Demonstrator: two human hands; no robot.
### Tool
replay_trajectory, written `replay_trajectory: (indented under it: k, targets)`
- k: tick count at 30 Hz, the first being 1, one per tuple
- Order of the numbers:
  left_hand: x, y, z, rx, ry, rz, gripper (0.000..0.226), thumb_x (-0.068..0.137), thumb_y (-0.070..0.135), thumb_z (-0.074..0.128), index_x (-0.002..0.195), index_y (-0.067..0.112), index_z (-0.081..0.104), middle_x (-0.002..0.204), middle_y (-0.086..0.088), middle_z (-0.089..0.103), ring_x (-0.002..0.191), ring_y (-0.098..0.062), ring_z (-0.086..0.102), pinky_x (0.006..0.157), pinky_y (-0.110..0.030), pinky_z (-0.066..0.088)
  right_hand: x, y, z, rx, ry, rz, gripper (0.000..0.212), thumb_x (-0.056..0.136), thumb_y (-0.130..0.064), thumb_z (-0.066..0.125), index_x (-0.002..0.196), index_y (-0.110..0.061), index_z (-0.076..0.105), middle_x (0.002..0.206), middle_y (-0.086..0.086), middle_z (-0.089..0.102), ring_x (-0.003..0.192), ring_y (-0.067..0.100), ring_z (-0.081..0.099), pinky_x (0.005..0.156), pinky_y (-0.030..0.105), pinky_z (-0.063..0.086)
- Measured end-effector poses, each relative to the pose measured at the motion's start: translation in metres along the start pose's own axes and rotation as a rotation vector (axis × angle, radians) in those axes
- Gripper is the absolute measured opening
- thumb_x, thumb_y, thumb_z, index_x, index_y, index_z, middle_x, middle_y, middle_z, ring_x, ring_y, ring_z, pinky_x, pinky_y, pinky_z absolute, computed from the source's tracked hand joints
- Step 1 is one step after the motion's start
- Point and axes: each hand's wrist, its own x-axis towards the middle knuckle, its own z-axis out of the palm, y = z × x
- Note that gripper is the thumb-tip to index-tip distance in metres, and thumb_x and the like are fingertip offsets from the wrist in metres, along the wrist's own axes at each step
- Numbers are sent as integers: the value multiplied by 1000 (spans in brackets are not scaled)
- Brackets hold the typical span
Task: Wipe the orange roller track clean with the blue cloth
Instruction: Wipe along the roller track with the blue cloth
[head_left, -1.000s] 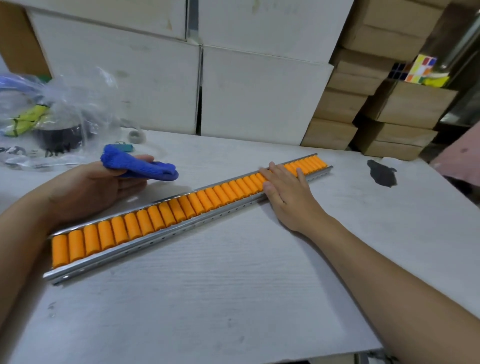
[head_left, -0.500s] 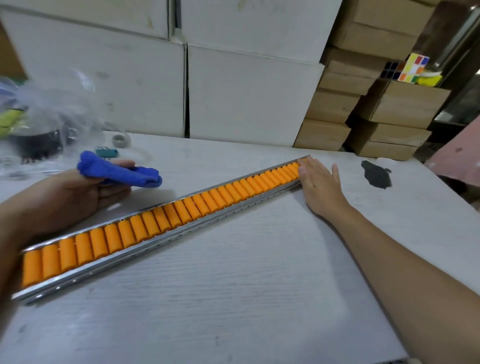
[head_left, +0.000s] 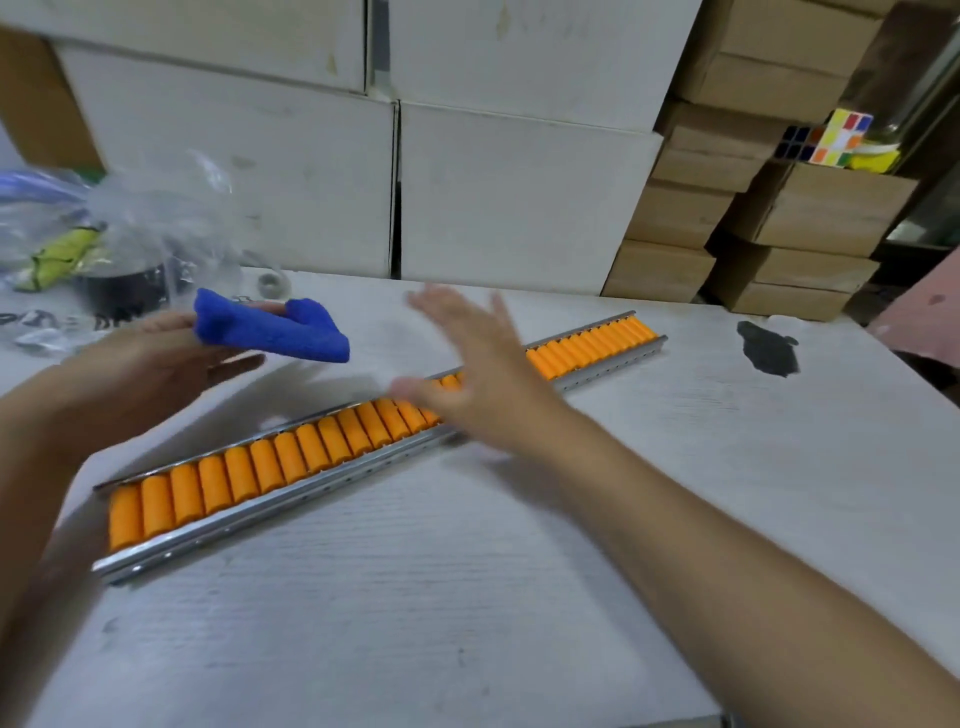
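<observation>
Head view: long orange roller track in silver metal channel lies diagonally on white wood-grain counter, near end lower left, far end upper right. Left hand raised above counter behind track, fingers closed on folded blue terry cloth, cloth clear of track. Right hand blurred, over track's middle, fingers spread wide, holding nothing; contact with rollers unclear. Dark stain on counter beyond far end.

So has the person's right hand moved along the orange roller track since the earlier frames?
Yes. The right hand left the far end of the orange roller track and now blurs open over its middle, toward the blue cloth.
</observation>
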Motion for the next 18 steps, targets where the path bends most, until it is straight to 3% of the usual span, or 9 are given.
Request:
replay_trajectory:
  k: [3,4,6,8,10,11,13,15,18]
  targets:
    - [-6,19,15,5,20,-2,60,53,63,76,104,31,73,118,9,69,119,-12,58,90,-18,48,7,-36,24,10,-72,-145,78,81,-47,67,146,-23,31,155,1,28,144,13,17,118,40,-8]
    - [-7,25,24,-12,25,14,59,50,63,78,99,32,75,110,8,72,108,-10,64,84,-17,51,7,-39,30,147,-42,-128,71,82,-39,68,143,-20,37,152,2,35,142,13,24,119,40,-2]
    - [-10,35,48,-86,49,32,57,49,61,79,93,24,76,92,1,74,82,-11,68,68,-21,54,0,-49,30,517,93,-47,46,86,-23,66,131,-16,54,137,3,55,129,10,46,116,36,24]
    - [-12,40,69,-80,113,50,39,65,52,74,87,19,74,76,0,69,64,-12,59,58,-22,50,-3,-47,24,768,226,112,22,90,-13,61,111,-10,66,111,4,69,101,6,62,89,22,49]
    - [-12,42,81,49,209,55,12,85,27,62,89,21,72,72,0,68,62,-12,57,56,-23,48,-3,-29,13,799,388,273,9,91,-10,59,93,-13,68,86,-1,69,75,0,62,67,13,48]
    - [-14,42,84,117,270,74,14,89,18,58,93,23,70,74,-2,69,64,-12,58,57,-24,49,-3,-16,6,810,461,366,10,91,-10,59,90,-17,66,81,-4,67,68,-4,61,62,11,47]
    - [-22,45,89,175,343,128,23,89,10,57,102,26,67,85,-9,69,69,-14,61,64,-28,51,-3,23,-10,792,618,564,10,91,-11,57,96,-16,64,85,-3,68,71,0,63,61,13,47]
    - [-38,46,88,160,343,163,30,87,11,62,112,28,63,93,-8,67,78,-17,64,73,-32,52,-7,72,-29,596,790,723,18,93,-13,52,108,-11,62,100,7,68,86,15,62,71,23,48]
    - [-57,37,81,256,313,159,42,76,36,66,117,39,58,99,2,67,92,-13,64,81,-29,51,-19,122,-60,305,955,794,34,96,-8,43,127,-12,54,122,8,61,110,22,57,88,26,43]
